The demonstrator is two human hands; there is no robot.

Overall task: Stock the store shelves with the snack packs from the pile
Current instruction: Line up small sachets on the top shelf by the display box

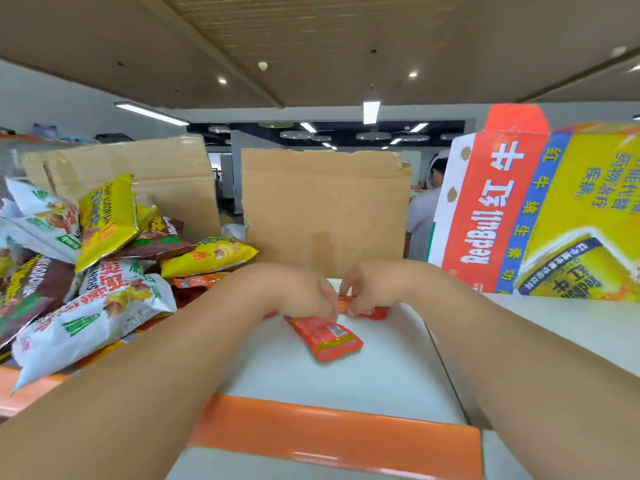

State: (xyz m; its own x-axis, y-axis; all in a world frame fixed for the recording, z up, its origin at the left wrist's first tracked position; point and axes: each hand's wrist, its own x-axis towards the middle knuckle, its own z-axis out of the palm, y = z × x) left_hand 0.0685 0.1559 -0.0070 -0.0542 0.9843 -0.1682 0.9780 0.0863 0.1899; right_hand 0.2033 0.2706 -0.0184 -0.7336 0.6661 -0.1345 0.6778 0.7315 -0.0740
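Left hand point(304, 294) curled on near red pack point(327, 337) on shelf point(346, 382); right hand point(374, 289) apparently pinching far red pack point(379, 312).

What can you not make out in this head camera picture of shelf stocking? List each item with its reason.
Head view: far red pack, mostly covered by the right hand.
Head view: near red pack, top end under the left hand.
Head view: pile of snack packs, cut off by the left edge.
Head view: Red Bull carton, cut off by the right edge.
Head view: room behind, blocked by the cardboard sheet.
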